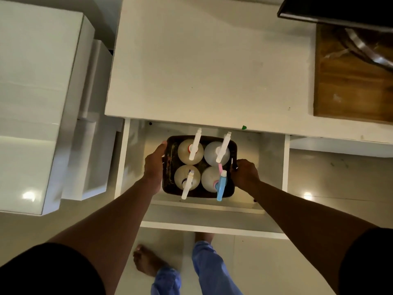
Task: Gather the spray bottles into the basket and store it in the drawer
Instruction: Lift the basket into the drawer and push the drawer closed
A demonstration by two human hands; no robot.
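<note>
A dark rectangular basket (231, 143) holds several pale spray bottles, seen from above inside the open white drawer (274, 162). Three bottles have white spray heads (195, 145), and the near right one has a blue head (221, 186). My left hand (154, 165) grips the basket's left edge. On the basket's right edge, my right hand (245, 173) is closed around the rim. Whether the basket rests on the drawer floor or hangs just above it, I cannot tell.
The white countertop (202, 64) overhangs the back of the drawer. A wooden board (348, 81) with a metal piece lies on the counter at the right. White cabinets (38, 99) stand at the left. My bare feet (146, 260) are on the floor below the drawer front (212, 227).
</note>
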